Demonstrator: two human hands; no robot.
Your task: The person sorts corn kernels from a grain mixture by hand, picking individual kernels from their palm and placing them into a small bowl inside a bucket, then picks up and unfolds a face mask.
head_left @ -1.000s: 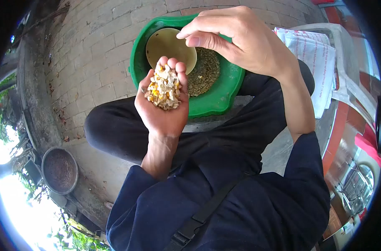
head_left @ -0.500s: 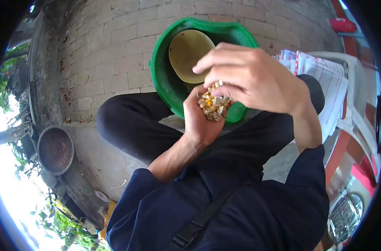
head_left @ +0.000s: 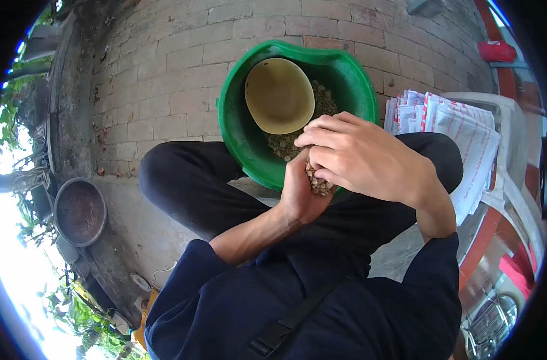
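My left hand (head_left: pixel 304 197) is cupped, palm up, around a heap of mixed grain (head_left: pixel 319 186) with pale flakes and kernels. Over it bends my right hand (head_left: pixel 369 159), its fingers curled down and the thumb against the heap; the fingertips are partly hidden. Both hands are above the near edge of a green tub (head_left: pixel 240 153) between my legs. Inside the tub, more loose grain (head_left: pixel 324 101) covers the bottom. A cream-coloured bowl (head_left: pixel 279 96) rests on that grain at the tub's left side, with nothing in it.
Folded white printed sacks (head_left: pixel 459 129) lie on a white plastic chair (head_left: pixel 513 138) at the right. A round dark basin (head_left: pixel 80 213) stands on the ground at the left. Brick paving (head_left: pixel 165 78) extends beyond the tub, and a red object (head_left: pixel 497 51) is at the far right.
My right hand has lowered and closed over the grain in my left hand, covering more of it. Both hands sit lower in view, and the tub's inside shows more.
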